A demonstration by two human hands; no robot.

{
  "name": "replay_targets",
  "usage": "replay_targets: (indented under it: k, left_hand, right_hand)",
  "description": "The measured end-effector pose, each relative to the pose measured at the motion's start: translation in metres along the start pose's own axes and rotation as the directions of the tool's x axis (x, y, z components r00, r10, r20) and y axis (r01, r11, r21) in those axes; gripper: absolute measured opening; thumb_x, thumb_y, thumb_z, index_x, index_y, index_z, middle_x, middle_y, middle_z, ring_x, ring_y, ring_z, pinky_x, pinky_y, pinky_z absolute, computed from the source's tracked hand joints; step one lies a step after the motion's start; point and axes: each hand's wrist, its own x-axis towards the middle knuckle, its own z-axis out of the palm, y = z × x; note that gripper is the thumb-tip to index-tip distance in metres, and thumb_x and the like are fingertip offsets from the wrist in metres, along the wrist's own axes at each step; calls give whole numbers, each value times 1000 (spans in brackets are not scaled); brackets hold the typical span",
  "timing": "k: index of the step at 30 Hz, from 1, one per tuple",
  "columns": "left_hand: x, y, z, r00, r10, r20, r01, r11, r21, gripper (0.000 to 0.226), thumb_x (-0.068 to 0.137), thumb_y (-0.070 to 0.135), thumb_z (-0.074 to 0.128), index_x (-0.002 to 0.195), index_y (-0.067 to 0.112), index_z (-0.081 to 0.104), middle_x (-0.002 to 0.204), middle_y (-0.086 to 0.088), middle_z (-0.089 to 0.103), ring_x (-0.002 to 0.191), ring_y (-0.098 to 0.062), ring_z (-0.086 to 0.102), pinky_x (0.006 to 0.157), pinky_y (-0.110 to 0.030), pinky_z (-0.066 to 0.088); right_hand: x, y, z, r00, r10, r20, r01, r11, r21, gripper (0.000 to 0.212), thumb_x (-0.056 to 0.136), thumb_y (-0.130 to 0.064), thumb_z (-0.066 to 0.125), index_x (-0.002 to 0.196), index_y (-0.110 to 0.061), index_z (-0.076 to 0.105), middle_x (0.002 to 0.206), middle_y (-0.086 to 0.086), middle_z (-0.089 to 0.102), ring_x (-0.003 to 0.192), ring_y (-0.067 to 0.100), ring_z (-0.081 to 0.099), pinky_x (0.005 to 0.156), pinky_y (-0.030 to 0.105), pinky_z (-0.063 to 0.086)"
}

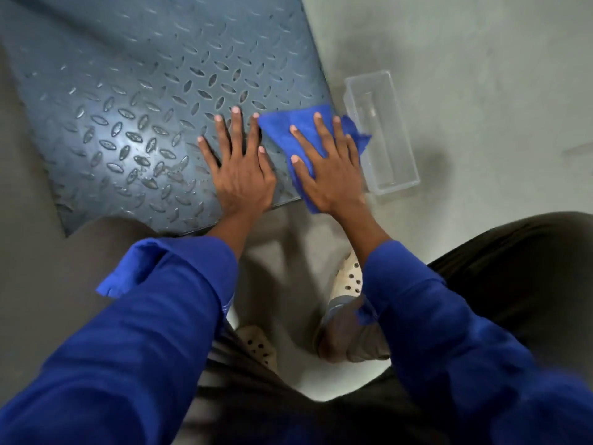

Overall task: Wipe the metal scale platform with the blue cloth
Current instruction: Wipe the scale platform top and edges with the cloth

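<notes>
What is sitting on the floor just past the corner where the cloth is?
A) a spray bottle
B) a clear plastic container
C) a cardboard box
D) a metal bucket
B: a clear plastic container lies on the floor beside the platform corner, next to the blue cloth under the right hand.

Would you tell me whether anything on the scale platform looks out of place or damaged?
Nothing looks damaged. The blue cloth under the right hand overhangs the platform's near corner; dull smudges sit beside the left hand.
</notes>
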Motion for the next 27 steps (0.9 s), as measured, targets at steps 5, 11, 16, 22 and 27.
replay_targets:
  k: [5,11,16,22,27]
  left_hand:
    - [-3,-5,-4,1000,16,-2,-16,1000,-5,62,108,34,28,169,33,19,178,0,12,164,-32,8,127,-67,8]
    - [2,-2,0,1000,6,-3,-7,1000,-4,61,107,35,29,168,31,24,178,-1,13,164,-32,7,128,-67,5]
    - [4,-3,-1,999,-4,40,3,999,42,65,107,39,29,167,15,25,177,-5,17,164,-32,8,128,-66,8]
    - [4,-3,0,1000,-11,-10,11,1000,-13,59,108,33,29,166,18,31,176,0,20,164,-30,12,128,-65,9]
    - [4,-3,2,999,-33,-38,31,998,-52,58,111,31,27,167,16,28,176,4,20,164,-25,12,129,-62,9]
  right_hand:
    - [6,9,-9,970,233,63,-238,968,83,61,104,-63,28,162,-45,31,175,4,20,156,37,30,122,49,35]
    - [61,-31,9,991,129,-46,-131,991,-37,55,108,-57,27,162,-46,32,174,-4,25,160,30,24,126,54,21]
    - [8,-33,11,990,-136,18,137,991,-13,57,109,-53,28,164,-36,32,173,-5,26,162,24,19,131,47,15]
    - [20,-29,-10,990,111,-93,-110,994,6,56,107,-61,33,161,-48,33,176,13,12,163,39,6,127,63,7]
    - [36,-40,7,960,278,-28,-275,958,81,57,102,-73,32,156,-55,36,175,19,7,161,48,0,129,63,9]
